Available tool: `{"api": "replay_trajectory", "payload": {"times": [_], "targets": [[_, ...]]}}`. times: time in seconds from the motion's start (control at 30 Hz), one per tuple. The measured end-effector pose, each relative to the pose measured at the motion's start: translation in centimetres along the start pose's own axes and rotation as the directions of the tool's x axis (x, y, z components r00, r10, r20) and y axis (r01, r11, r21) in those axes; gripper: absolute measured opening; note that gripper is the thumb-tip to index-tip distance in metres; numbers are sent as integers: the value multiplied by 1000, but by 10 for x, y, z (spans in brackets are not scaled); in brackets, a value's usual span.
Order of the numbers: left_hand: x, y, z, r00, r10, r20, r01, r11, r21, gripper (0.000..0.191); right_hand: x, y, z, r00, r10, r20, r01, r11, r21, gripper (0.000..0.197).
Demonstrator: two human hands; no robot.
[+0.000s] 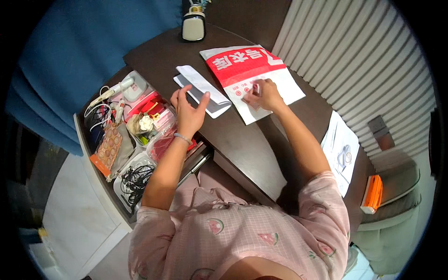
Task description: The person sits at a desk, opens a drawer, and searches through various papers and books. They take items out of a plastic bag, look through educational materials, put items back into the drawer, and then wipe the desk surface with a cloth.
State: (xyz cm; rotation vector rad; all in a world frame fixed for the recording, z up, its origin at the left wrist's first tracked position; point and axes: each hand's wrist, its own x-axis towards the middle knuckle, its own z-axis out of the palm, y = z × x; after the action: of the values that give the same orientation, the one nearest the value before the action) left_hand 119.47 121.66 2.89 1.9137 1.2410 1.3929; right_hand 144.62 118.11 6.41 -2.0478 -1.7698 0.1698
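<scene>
My left hand (pixel 190 113) is raised at the near edge of a folded white paper (pixel 204 92), fingers spread and nothing between them. My right hand (pixel 266 94) is over the white lower part of a red and white plastic mailing bag (pixel 241 66) that bears writing. Its fingers are curled around a small, partly hidden object, reddish and white, too blurred to name. The folded paper lies on the dark desk (pixel 241 136), left of the bag.
At the left, an open drawer (pixel 82 136) holds black cables (pixel 134 183), a white fabric flower (pixel 146 123), a patterned pouch (pixel 109 145) and plastic trays. Printed papers (pixel 337 150) and an orange box (pixel 373 194) lie at the right. A dark-framed device (pixel 193 28) stands at the back.
</scene>
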Motion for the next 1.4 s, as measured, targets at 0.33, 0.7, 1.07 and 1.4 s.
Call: {"api": "replay_trajectory", "payload": {"times": [0.33, 0.7, 1.07, 1.4], "targets": [[-27, -14, -52, 990, -138, 38, 143, 946, -290, 32, -48, 55, -24, 978, -5, 206, -118, 807, 578, 23], [56, -167, -198, 952, -167, -257, 245, 918, 313, 8, -94, -66, -41, 959, -267, -90, 280, 939, 200, 30], [72, -178, -154, 697, -266, 666, 151, 962, 227, 37, -31, -248, 127, 616, -784, 78, 620, 544, 565, 21], [62, -191, -166, 612, -187, 769, 155, 981, 116, 36, 39, -262, 195, 681, -729, 75, 730, 684, 16, 65]]}}
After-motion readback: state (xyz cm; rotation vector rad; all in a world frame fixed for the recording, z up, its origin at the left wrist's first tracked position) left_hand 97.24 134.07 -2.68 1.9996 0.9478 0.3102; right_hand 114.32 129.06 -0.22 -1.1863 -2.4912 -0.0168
